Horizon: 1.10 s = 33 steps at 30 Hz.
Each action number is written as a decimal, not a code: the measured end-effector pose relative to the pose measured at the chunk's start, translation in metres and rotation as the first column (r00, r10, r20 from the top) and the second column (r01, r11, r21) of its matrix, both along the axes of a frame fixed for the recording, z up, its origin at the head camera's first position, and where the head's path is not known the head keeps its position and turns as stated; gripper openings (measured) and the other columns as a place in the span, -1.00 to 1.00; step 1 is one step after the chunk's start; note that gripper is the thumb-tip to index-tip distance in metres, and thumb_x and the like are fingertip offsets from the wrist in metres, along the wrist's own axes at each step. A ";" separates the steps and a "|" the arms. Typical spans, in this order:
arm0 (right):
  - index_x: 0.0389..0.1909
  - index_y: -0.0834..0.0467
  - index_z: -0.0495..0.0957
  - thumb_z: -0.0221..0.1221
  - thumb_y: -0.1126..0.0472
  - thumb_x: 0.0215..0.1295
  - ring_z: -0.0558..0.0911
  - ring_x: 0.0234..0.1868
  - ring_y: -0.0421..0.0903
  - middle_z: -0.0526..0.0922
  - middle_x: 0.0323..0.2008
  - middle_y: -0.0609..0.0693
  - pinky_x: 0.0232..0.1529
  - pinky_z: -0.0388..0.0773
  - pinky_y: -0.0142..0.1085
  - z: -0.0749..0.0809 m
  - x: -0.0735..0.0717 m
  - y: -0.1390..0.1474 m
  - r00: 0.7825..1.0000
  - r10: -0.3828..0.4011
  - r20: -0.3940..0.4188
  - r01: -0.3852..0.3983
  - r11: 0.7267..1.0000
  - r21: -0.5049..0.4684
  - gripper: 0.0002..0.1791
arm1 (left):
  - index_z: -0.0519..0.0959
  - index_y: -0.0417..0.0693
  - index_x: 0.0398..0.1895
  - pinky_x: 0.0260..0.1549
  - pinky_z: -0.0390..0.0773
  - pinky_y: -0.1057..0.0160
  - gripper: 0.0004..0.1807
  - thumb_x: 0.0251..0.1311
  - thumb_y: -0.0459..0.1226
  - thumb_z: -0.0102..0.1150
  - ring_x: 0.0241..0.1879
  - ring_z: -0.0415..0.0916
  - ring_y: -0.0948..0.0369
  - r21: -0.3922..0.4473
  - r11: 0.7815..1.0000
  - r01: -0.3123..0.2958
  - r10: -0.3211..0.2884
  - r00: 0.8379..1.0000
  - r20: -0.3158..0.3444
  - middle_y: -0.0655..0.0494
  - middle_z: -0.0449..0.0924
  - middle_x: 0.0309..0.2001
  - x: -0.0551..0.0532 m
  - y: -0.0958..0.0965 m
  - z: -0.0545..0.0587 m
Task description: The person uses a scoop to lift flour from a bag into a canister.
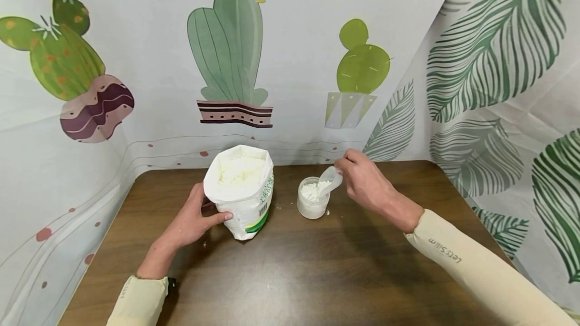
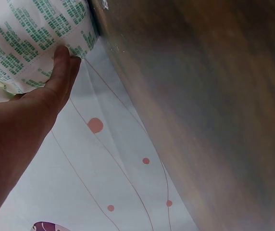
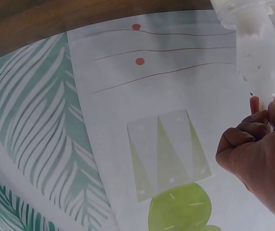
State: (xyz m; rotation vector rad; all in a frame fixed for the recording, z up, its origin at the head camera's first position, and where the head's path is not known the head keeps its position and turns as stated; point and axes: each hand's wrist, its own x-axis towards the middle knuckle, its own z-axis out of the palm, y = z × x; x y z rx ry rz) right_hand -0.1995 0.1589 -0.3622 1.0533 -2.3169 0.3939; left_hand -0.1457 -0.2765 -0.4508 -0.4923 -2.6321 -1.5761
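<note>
My left hand grips the lower left side of a white paper bag of flour-like powder, its thumb across the front. The bag stands open at the top, and green print covers its side in the left wrist view. Right of it sits a small clear jar holding white powder. Over the jar, my right hand pinches the handle of a translucent white scoop, tilted down with its mouth at the jar's rim. In the right wrist view the scoop shows powder clinging inside.
A dark brown wooden table carries everything, with specks of powder near the jar. Behind it hangs a white cloth printed with cacti and leaves, close to the table's back edge.
</note>
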 end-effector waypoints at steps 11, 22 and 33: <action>-0.32 0.33 0.63 0.23 0.54 0.31 0.47 -0.35 0.07 0.45 -0.43 0.08 -0.26 0.54 -0.10 0.007 0.001 0.001 1.000 0.008 -0.015 -0.008 1.000 -0.001 -0.92 | 0.16 -0.09 0.59 0.23 0.56 -0.22 -0.04 0.24 -0.21 0.56 0.33 0.25 -0.01 -0.010 1.000 0.001 -0.001 1.000 0.002 -0.12 0.18 0.34 -0.001 -0.001 -0.001; -0.27 0.36 0.65 0.18 0.59 0.24 0.53 -0.30 0.11 0.51 -0.40 0.10 -0.20 0.58 -0.06 0.012 0.003 0.002 1.000 0.001 0.002 -0.001 1.000 -0.010 -0.85 | 0.16 -0.10 0.58 0.23 0.56 -0.21 -0.04 0.24 -0.21 0.56 0.33 0.25 -0.01 -0.005 1.000 0.005 -0.005 1.000 0.006 -0.11 0.18 0.33 -0.001 0.000 0.001; -0.25 0.35 0.65 0.19 0.58 0.28 0.56 -0.29 0.09 0.53 -0.38 0.10 -0.19 0.60 -0.08 0.014 0.005 0.006 1.000 -0.027 0.014 0.028 0.998 -0.053 -0.87 | 0.16 -0.08 0.59 0.25 0.55 -0.22 -0.04 0.24 -0.21 0.56 0.34 0.24 -0.01 -0.004 1.000 0.003 -0.003 1.000 0.013 -0.11 0.18 0.34 -0.002 -0.001 0.000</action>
